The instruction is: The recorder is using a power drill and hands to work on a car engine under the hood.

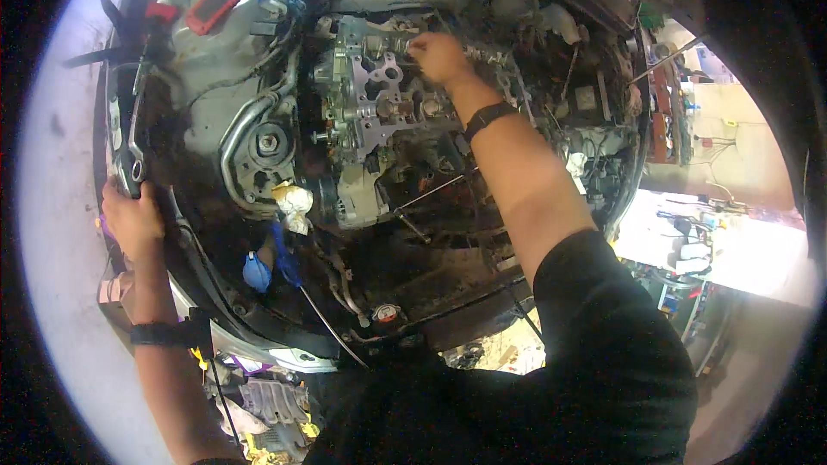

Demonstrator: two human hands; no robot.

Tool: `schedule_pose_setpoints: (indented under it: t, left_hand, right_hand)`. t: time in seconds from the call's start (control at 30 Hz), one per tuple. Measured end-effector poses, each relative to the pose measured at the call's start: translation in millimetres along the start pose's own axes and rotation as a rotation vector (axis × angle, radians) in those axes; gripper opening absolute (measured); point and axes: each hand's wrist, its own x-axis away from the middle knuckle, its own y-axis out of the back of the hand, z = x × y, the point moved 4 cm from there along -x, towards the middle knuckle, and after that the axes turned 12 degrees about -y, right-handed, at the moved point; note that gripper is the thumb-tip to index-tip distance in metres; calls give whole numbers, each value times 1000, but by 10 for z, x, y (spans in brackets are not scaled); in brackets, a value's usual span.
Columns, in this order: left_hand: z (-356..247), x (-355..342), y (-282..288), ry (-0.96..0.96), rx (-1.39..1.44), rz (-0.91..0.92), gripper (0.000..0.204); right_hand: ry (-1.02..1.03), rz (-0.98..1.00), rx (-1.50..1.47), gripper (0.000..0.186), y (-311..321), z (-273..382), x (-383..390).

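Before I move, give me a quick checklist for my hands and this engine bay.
1. Right hand at the engine: ok, at its far upper side.
2. Anything pinched there: cannot tell, too small.
3. Left hand beside the wrench: ok, though grip is unclear.
4. Wrists bare: not ok, left band and right band are on.
5. Bay free of stray things: not ok, white wad beside the engine.

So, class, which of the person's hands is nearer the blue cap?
Left. The left hand is off to the left of the blue cap, not touching it; the right hand is farther away, up and right, over the engine.
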Motion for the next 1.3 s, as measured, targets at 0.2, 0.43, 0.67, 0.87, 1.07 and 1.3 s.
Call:
schedule_pose_setpoints:
  t: [0.2,0.43,0.67,0.87,1.07,1.3]
  left_hand:
    - [-38,19,22,29,-17,6,60]
    - [50,0,-45,22,11,20,63]
    - [111,-1,-72,-4,-31,7,62]
    - [46,-20,-40,19,-20,35,62]
    - [84,28,4,35,-41,40,62]
    - [38,-10,-48,8,-46,1,59]
  right_hand:
    - [-19,-41,-168,32,662,122,571]
    - [60,-22,-130,27,260,-181,911]
    - [157,23,176,26,284,72,921]
    - [152,132,319,27,273,151,811]
    - [-53,-61,-97,50,920,-122,1090]
    - [-88,133,358,67,864,-1111,1566]
